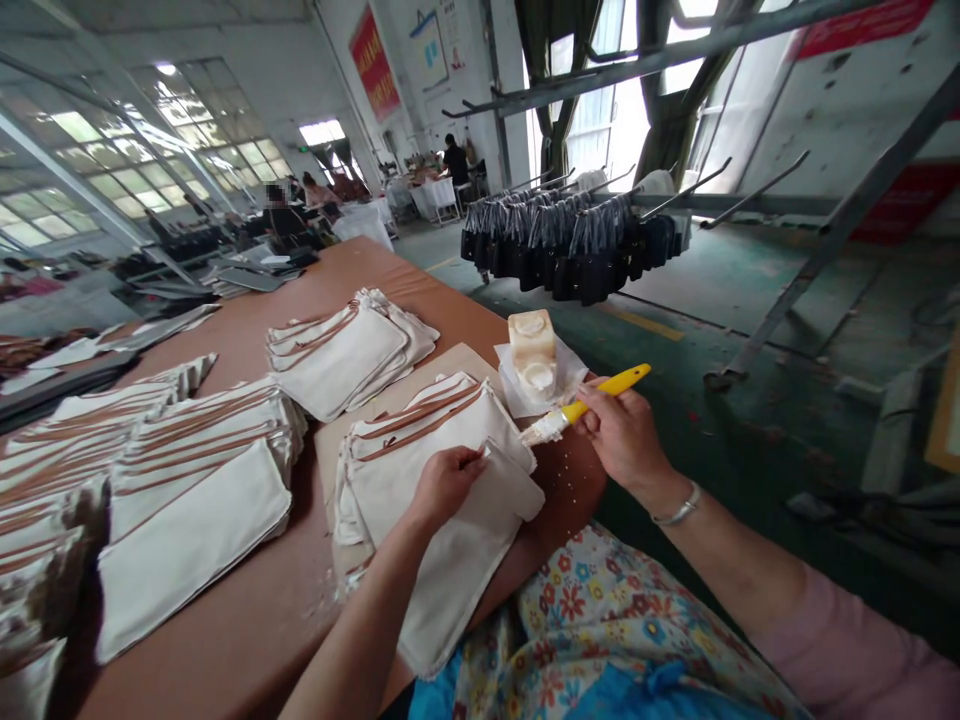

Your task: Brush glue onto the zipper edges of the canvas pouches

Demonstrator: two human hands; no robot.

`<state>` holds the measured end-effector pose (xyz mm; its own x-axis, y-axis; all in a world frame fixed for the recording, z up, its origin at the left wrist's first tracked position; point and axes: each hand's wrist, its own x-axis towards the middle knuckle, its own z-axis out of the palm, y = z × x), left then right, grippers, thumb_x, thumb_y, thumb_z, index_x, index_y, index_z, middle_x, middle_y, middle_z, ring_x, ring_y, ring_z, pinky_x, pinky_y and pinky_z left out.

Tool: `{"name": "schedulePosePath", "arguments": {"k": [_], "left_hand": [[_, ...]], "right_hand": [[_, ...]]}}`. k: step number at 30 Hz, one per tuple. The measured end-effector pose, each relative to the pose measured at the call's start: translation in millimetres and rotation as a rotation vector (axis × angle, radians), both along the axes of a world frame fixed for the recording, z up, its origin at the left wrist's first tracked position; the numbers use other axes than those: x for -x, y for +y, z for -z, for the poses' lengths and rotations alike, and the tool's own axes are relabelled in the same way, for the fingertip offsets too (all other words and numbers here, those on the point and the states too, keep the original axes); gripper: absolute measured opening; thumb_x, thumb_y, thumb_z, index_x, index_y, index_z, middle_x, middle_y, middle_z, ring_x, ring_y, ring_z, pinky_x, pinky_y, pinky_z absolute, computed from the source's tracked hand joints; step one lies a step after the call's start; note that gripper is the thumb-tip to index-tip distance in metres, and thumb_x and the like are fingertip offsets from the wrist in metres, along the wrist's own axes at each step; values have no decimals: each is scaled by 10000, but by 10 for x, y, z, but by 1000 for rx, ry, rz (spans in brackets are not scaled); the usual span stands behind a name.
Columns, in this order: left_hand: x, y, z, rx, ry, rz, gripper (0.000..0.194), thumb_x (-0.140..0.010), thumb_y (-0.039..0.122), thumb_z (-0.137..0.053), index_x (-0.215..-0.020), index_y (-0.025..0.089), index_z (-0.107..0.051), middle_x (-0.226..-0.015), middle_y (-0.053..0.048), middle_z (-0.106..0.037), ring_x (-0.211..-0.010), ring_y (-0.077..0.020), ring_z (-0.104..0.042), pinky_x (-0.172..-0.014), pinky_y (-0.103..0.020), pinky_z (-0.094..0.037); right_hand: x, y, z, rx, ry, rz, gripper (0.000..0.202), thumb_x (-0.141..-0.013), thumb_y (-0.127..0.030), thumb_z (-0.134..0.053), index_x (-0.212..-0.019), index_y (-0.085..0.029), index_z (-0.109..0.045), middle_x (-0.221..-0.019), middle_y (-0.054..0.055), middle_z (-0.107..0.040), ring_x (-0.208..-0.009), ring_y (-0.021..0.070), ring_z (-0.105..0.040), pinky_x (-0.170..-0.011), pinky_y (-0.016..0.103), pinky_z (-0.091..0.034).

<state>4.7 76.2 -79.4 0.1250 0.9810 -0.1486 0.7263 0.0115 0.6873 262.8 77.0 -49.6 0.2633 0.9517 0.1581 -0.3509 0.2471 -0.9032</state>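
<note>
My right hand (pixel 619 430) is closed round a yellow-handled brush (pixel 609 393), whose white-coated bristles touch or hover just over the right edge of a cream fabric piece (pixel 442 540). With fingers pinched, my left hand (pixel 448 485) grips the upper edge of that same piece. Beneath it lies a small stack of cream pieces with brown strips (pixel 420 415), resting on a tan board (pixel 330 460). Behind the brush, a cut-open plastic container (pixel 532 350) smeared with white paste stands on a white sheet (pixel 510 385).
More stacks of cream pieces (pixel 337 350) lie on the brown table (pixel 360 265), with long fanned rows (pixel 195 500) at left. Beyond the table's right edge, a metal rack (pixel 810 230) holds dark bags (pixel 570 260). People sit at far tables.
</note>
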Motion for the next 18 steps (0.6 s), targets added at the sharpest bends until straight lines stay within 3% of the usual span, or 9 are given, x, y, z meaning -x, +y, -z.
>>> {"name": "schedulePosePath", "arguments": {"k": [4, 7, 13, 16, 18], "left_hand": [[-78, -129, -80, 39, -92, -14, 369, -804, 481, -599, -905, 168, -766, -766, -22, -717, -669, -180, -589, -586, -253, -408], [-131, -241, -168, 80, -208, -18, 341, -777, 479, -633, -834, 163, -747, -727, -10, -689, -641, -161, -564, -575, -246, -409], [-161, -330, -213, 91, -360, -22, 310, -783, 440, -677, -868, 152, -749, -786, -30, -717, -703, -167, -597, -634, -255, -455], [-173, -363, -150, 74, -367, -28, 283, -793, 407, -691, -901, 154, -754, -820, -39, -741, -720, -173, -625, -648, -259, -475], [-192, -424, -90, -35, -300, -59, 252, -804, 388, -697, -916, 169, -749, -827, -37, -745, -737, -178, -642, -654, -262, -486]], "right_hand": [[226, 96, 142, -116, -344, -65, 237, -896, -432, -654, -831, -204, -648, -569, -34, -542, -534, 167, -531, -558, 286, -450], [364, 130, 152, -187, -539, -100, 265, -924, -449, -610, -833, -205, -659, -681, 15, -636, -627, 195, -604, -608, 293, -472], [310, 112, -35, -231, -594, 59, 232, -937, -404, -593, -809, -216, -635, -753, 51, -673, -741, 230, -640, -738, 325, -482], [267, 34, -75, -275, -613, -5, 244, -957, -401, -575, -807, -219, -634, -739, 40, -667, -694, 213, -630, -686, 312, -479], [241, 17, -66, -306, -670, -68, 255, -954, -408, -584, -795, -217, -640, -746, 42, -673, -693, 211, -629, -685, 312, -480]]}}
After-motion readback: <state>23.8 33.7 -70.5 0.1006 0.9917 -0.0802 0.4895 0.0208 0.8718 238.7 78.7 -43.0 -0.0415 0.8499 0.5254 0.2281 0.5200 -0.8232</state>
